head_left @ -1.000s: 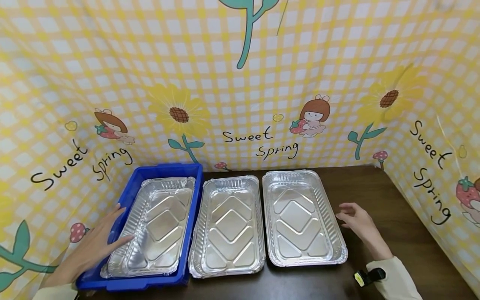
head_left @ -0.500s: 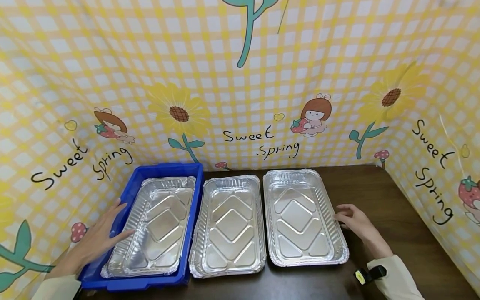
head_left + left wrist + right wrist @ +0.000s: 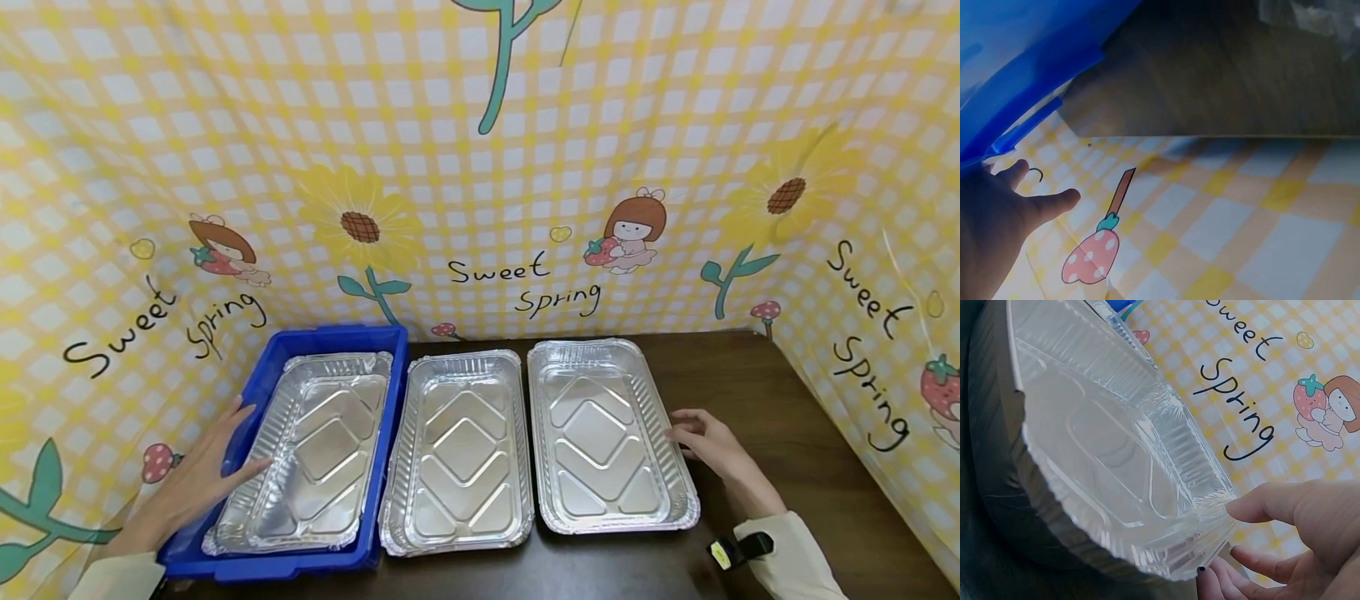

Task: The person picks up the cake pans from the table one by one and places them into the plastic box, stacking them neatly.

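Three rectangular foil trays stand in a row: the left foil tray (image 3: 330,450) lies inside a blue plastic bin (image 3: 258,567), and the middle foil tray (image 3: 461,454) and right foil tray (image 3: 600,442) stand on the table. My left hand (image 3: 191,479) is spread at the bin's left side, thumb apart from the fingers and overlapping the left tray in the head view. At the right tray's outer rim, my right hand (image 3: 712,446) pinches the edge. The right wrist view shows its thumb (image 3: 1260,503) over the rim and other fingers outside, partly hidden.
The dark wooden table (image 3: 735,375) extends right of the trays. A yellow-checked cloth (image 3: 480,192) with printed sunflowers and lettering hangs close behind and along both sides. A black strap (image 3: 742,552) sits at the right sleeve.
My right hand has come slightly left, its thumb now over the right tray's rim. The left hand stays nearly still, and the trays keep their places.
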Action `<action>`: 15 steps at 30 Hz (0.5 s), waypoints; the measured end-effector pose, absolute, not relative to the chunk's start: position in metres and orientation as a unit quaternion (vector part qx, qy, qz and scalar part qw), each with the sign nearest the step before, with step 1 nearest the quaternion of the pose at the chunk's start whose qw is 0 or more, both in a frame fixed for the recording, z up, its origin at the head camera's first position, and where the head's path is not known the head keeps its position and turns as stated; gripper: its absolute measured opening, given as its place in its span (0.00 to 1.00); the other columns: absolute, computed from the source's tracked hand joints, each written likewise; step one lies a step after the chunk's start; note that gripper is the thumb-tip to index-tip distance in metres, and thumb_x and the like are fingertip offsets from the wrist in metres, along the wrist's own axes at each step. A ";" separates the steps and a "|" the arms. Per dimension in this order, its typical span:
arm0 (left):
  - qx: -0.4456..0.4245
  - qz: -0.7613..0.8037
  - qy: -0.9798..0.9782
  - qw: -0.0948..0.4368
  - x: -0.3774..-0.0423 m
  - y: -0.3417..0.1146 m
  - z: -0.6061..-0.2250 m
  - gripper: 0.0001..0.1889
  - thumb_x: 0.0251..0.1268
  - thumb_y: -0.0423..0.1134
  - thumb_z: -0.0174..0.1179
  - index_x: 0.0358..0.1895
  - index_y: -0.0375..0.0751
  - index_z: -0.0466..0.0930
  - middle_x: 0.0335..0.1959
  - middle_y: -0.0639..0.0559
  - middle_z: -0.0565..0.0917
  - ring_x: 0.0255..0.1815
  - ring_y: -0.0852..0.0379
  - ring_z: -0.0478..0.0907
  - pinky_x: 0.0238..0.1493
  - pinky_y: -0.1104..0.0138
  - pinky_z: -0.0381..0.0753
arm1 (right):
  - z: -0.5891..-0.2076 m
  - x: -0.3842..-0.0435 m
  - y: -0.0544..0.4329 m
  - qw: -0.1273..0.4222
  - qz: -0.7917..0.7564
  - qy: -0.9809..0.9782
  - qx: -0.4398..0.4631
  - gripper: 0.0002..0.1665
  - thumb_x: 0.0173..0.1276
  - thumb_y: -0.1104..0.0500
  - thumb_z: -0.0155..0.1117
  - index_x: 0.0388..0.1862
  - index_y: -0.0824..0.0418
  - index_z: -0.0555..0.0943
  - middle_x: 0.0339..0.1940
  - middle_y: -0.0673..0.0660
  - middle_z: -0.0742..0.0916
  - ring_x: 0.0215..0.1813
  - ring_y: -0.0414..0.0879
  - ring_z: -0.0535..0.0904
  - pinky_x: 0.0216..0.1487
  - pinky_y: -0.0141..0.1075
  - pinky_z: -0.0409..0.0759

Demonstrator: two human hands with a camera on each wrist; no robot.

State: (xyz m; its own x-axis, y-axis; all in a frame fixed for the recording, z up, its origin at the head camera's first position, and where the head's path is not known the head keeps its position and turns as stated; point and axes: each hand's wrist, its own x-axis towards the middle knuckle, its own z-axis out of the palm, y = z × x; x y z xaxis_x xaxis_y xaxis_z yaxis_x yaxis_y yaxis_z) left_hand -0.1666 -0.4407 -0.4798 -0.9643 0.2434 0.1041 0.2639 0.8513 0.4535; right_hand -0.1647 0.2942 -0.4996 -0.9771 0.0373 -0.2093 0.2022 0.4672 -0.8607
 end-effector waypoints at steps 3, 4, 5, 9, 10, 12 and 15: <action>-0.129 -0.233 -0.964 0.018 -0.167 -0.440 -0.480 0.49 0.76 0.51 0.65 0.88 0.42 0.44 0.88 0.38 0.36 0.80 0.18 0.46 0.57 0.18 0.59 | -0.501 -0.163 0.295 0.080 -0.509 0.854 0.072 0.33 0.79 0.61 0.60 0.70 0.83 0.64 0.58 0.79 0.81 0.56 0.55 0.84 0.52 0.40 0.87; -0.126 -0.230 -0.965 0.017 -0.167 -0.440 -0.481 0.49 0.76 0.51 0.65 0.88 0.43 0.43 0.88 0.39 0.35 0.80 0.18 0.47 0.56 0.18 0.59 | -0.501 -0.163 0.295 0.080 -0.510 0.853 0.073 0.33 0.78 0.61 0.61 0.70 0.83 0.65 0.58 0.78 0.81 0.55 0.53 0.84 0.51 0.40 0.87; -0.125 -0.229 -0.965 0.017 -0.167 -0.440 -0.481 0.49 0.76 0.51 0.65 0.88 0.43 0.43 0.88 0.39 0.35 0.80 0.18 0.48 0.55 0.18 0.60 | -0.502 -0.163 0.295 0.079 -0.509 0.854 0.074 0.33 0.78 0.61 0.61 0.70 0.83 0.65 0.57 0.77 0.82 0.54 0.52 0.84 0.51 0.39 0.87; -0.119 -0.222 -0.968 0.019 -0.167 -0.440 -0.482 0.49 0.76 0.51 0.65 0.88 0.44 0.43 0.88 0.38 0.36 0.78 0.17 0.51 0.53 0.17 0.62 | -0.503 -0.163 0.294 0.079 -0.509 0.854 0.077 0.33 0.78 0.61 0.61 0.70 0.82 0.65 0.57 0.76 0.82 0.52 0.47 0.83 0.50 0.37 0.86; -0.117 -0.221 -0.968 0.020 -0.166 -0.440 -0.482 0.49 0.76 0.51 0.65 0.88 0.44 0.43 0.88 0.38 0.36 0.78 0.16 0.52 0.52 0.17 0.62 | -0.503 -0.163 0.293 0.078 -0.510 0.853 0.078 0.33 0.78 0.61 0.62 0.70 0.82 0.65 0.57 0.75 0.82 0.51 0.46 0.83 0.50 0.37 0.85; -0.114 -0.220 -0.969 0.019 -0.166 -0.439 -0.482 0.49 0.76 0.52 0.65 0.88 0.44 0.43 0.88 0.38 0.36 0.77 0.16 0.53 0.52 0.17 0.63 | -0.503 -0.163 0.293 0.078 -0.510 0.853 0.077 0.33 0.78 0.61 0.62 0.70 0.82 0.65 0.57 0.76 0.82 0.51 0.46 0.83 0.49 0.36 0.85; -0.113 -0.223 -0.968 0.018 -0.166 -0.440 -0.483 0.49 0.76 0.51 0.64 0.88 0.45 0.43 0.88 0.38 0.36 0.77 0.16 0.53 0.52 0.16 0.62 | -0.503 -0.164 0.292 0.076 -0.510 0.853 0.075 0.33 0.78 0.61 0.62 0.70 0.82 0.66 0.58 0.77 0.82 0.51 0.46 0.83 0.48 0.36 0.85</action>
State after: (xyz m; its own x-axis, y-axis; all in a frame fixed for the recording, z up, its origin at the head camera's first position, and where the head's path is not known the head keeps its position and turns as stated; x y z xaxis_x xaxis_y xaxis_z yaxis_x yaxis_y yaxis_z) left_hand -0.1657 -0.4397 -0.4829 -0.9740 0.2099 0.0857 0.2262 0.8752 0.4277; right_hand -0.1641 0.2921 -0.5027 -0.9774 0.0501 -0.2056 0.2048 0.4681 -0.8596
